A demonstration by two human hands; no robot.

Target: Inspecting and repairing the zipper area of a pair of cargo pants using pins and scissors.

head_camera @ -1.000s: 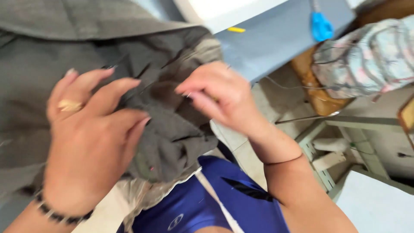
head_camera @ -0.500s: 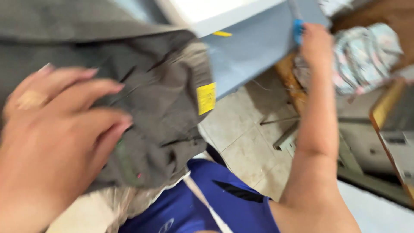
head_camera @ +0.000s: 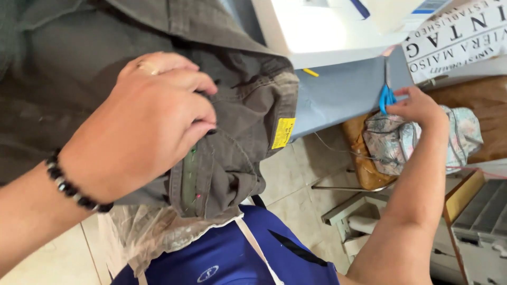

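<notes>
From the head view, the left hand (head_camera: 142, 126) pressed down on a grey-brown garment (head_camera: 237, 121), its fingers (head_camera: 195, 84) curled and clamped on a bunched fold, with a yellow tag (head_camera: 283, 132) just right of the fingertips. Far to the right, the right hand (head_camera: 417, 105) reached to the edge of the blue-grey worktop (head_camera: 343, 89), fingers pinched on the blue handles of a pair of scissors (head_camera: 386, 95), above a floral cloth bundle (head_camera: 401, 140).

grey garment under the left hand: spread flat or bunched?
Bunched. The grey garment is folded and creased under the left hand, its edge with the yellow tag hanging off the table.
</notes>
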